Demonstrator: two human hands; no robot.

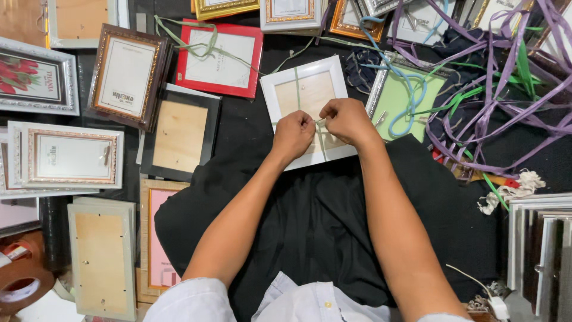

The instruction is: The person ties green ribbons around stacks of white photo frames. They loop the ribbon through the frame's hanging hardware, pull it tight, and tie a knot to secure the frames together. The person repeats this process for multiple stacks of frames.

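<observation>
Seen from the head camera, looking straight down, a person sits with a black cloth (322,220) over the lap and both bare forearms reaching forward. The left hand (294,135) and right hand (347,121) sit close together, knuckles almost touching, each pinching an end of a thin pale green strap (297,83) between fingertips, so both are closed on the strap where its lengths cross. Directly under the hands lies a white picture frame (305,89), back side up and tilted slightly, resting partly on the lap cloth; the strap runs lengthwise over its wooden backing, apparently to bind it, which would explain why the hands meet over its near half. Just beyond the left hand lies a red frame (256,65) with loose green strap trailing across it. Further left of the left hand are a dark brown frame (98,77), a black frame (214,119) showing its wooden back, and a silver frame (15,155), all laid flat. To the right of the right hand, a tangle of purple straps (494,89) spreads over the dark floor, within reach. Near the left elbow, at the edge, sits a roll of brown tape (21,280).
</observation>
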